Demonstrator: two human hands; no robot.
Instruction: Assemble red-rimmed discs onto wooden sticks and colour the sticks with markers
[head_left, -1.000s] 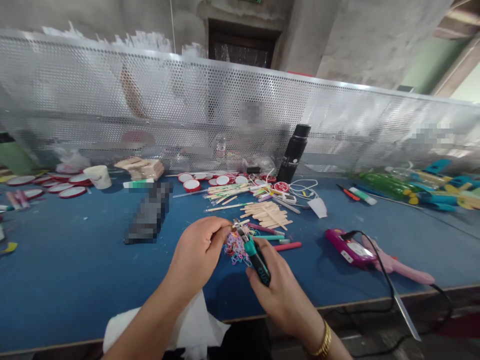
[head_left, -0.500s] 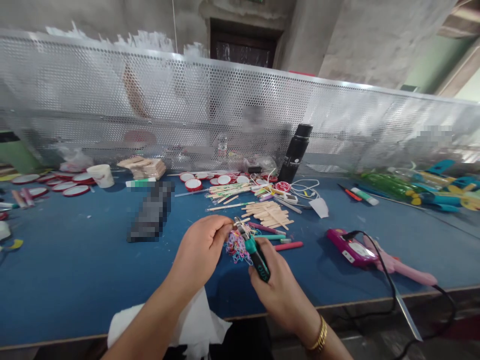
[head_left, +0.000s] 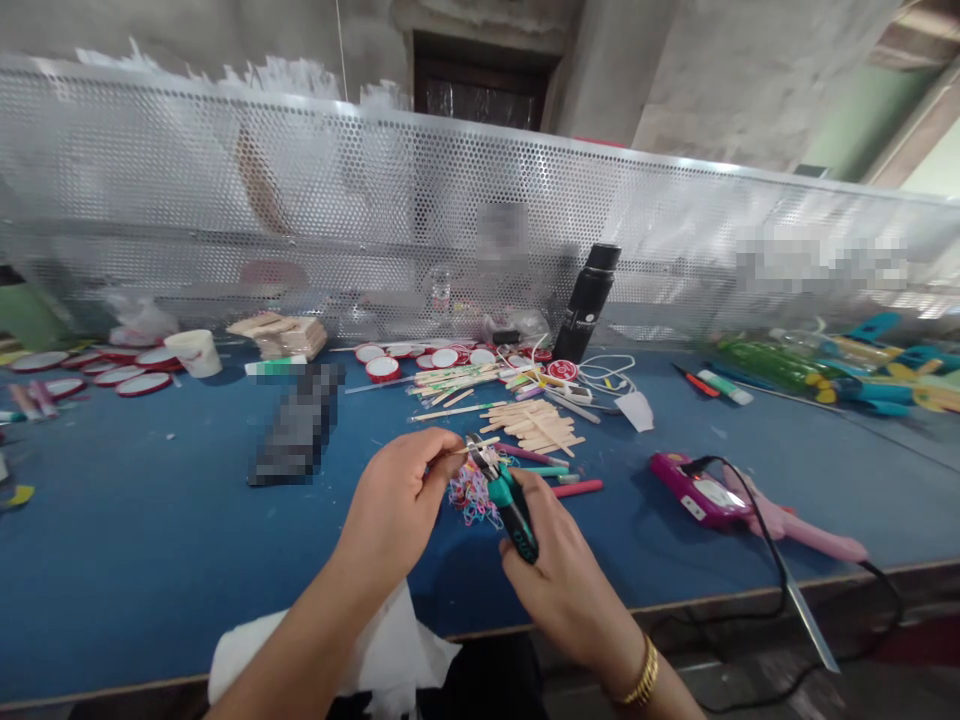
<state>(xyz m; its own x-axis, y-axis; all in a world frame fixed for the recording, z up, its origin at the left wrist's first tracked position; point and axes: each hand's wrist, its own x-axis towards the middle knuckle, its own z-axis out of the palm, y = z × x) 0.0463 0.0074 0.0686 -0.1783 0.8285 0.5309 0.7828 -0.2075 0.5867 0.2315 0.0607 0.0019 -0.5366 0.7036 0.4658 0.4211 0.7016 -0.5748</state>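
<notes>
While R hand (head_left: 559, 565) grips pliers (head_left: 504, 494), L hand (head_left: 401, 490) pinches thin stick (head_left: 461, 450), jutting R to pliers' head.

The pliers (head_left: 501, 492) pair shiny bare metal with smooth, plastic-looking handles; the craft sticks (head_left: 536, 427) are matt, unpainted wood. The table (head_left: 187, 540) looks smooth and dull, the perforated screen (head_left: 337, 200) bright metal, the flask (head_left: 583, 315) satin-smooth, the magenta device (head_left: 684, 490) glossy plastic, the bracelet (head_left: 643, 676) polished metal, the wall (head_left: 705, 80) rough.

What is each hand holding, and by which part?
Right hand: teal-and-black pliers, by the handles. Left hand: apparently a thin wooden stick, pinched just left of the pliers' head.
</notes>
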